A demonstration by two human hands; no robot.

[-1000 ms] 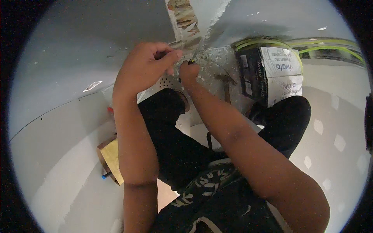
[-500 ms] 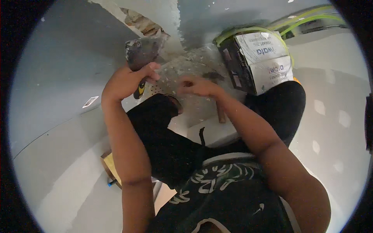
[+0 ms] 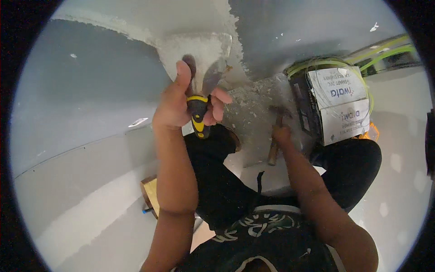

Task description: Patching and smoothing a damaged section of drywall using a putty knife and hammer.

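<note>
My left hand [image 3: 171,106] is closed round the black and yellow handle of a wide putty knife [image 3: 198,119], with the thumb lying along the base of the blade. The broad, plaster-smeared blade points away from me, in front of the wall's rough plaster edge; whether it touches the wall I cannot tell. Lower and to the right, my right hand [image 3: 282,135] has its fingers round the wooden handle of a hammer [image 3: 273,155]. The hammer's dark head lies just beyond that hand, over the dusty floor.
A carton [image 3: 342,99] with white printed panels stands at the right, with yellow-green tubing [image 3: 385,58] around and behind it. Plaster crumbs litter the floor [image 3: 253,104] between my legs. A grey wall [image 3: 99,72] rises at the left, and a wooden-edged yellow object [image 3: 150,192] sits beside my left forearm.
My left hand has moved right and turned the putty knife so its blade faces me broadside. My right hand has moved down and right and taken hold of the hammer. The view has shifted.
</note>
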